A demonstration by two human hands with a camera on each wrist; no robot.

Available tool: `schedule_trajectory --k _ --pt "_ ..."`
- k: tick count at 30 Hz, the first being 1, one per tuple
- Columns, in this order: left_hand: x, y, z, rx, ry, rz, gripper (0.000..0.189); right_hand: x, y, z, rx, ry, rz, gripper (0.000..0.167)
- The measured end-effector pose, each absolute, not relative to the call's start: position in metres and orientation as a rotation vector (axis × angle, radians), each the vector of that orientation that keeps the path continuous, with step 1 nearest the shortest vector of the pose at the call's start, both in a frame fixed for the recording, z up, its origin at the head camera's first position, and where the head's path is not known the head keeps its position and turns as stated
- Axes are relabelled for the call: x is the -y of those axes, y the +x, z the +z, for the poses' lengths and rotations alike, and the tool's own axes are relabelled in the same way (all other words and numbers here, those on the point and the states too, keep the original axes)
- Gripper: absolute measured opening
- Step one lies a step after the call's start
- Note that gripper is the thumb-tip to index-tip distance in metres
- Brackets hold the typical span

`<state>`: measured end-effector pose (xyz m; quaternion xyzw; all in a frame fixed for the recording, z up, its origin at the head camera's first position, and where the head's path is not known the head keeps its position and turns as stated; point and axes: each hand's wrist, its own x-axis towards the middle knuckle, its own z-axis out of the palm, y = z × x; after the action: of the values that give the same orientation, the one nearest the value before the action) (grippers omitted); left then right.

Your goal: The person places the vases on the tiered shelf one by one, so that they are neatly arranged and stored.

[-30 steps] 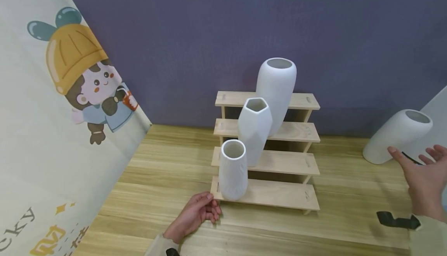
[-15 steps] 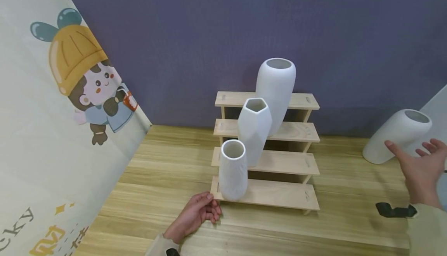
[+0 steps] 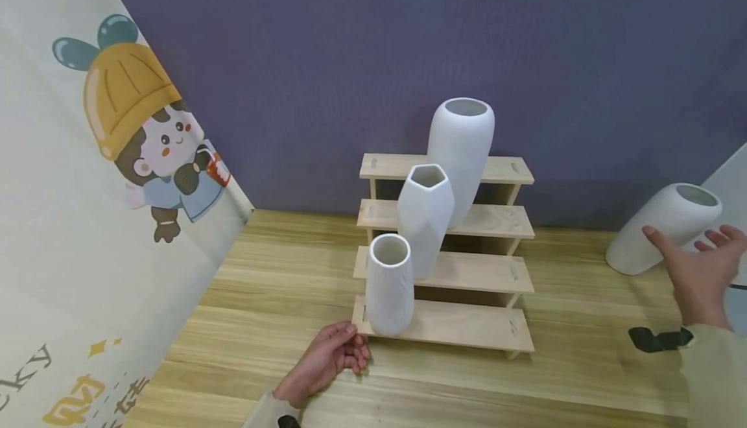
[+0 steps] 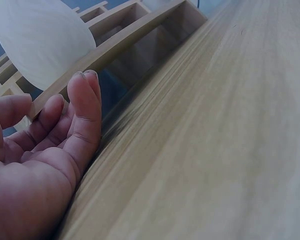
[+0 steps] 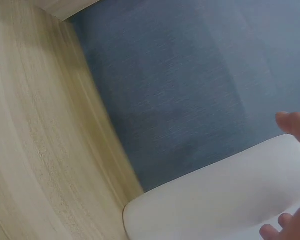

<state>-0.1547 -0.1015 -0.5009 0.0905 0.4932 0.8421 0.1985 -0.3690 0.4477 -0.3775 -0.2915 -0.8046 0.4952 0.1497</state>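
Note:
A wooden tiered display shelf (image 3: 461, 323) stands in the middle of the table. My left hand (image 3: 323, 360) pinches its lowest board at the front left corner, thumb on top and curled fingers below, as the left wrist view (image 4: 45, 150) shows. On the shelf's left part stand a small textured white vase (image 3: 390, 298), a faceted white vase (image 3: 426, 220) and a tall smooth white vase (image 3: 461, 149), each on a higher step. Another smooth white vase (image 3: 653, 230) stands upright at the right. Beside it my right hand (image 3: 703, 279) has thumb and fingers spread; contact cannot be made out.
The light wooden table (image 3: 262, 272) meets a dark blue back wall (image 3: 321, 78). At the left, a white panel (image 3: 47, 220) carries a cartoon figure in a yellow hat. A pale panel (image 3: 732, 185) borders the right side behind the vase.
My right hand has moved slightly up and forward, closer to the right-hand vase. The left hand keeps its place at the shelf corner, and the vases stand where they were.

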Motion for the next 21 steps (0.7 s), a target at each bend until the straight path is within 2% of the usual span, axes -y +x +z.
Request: schedule_trajectory --k 21 --pt "0.101 -0.155 -0.500 -1.390 0.231 2.351 0.028 -0.453 -0.394 -0.380 2.242 -0.790 1.416 0.091"
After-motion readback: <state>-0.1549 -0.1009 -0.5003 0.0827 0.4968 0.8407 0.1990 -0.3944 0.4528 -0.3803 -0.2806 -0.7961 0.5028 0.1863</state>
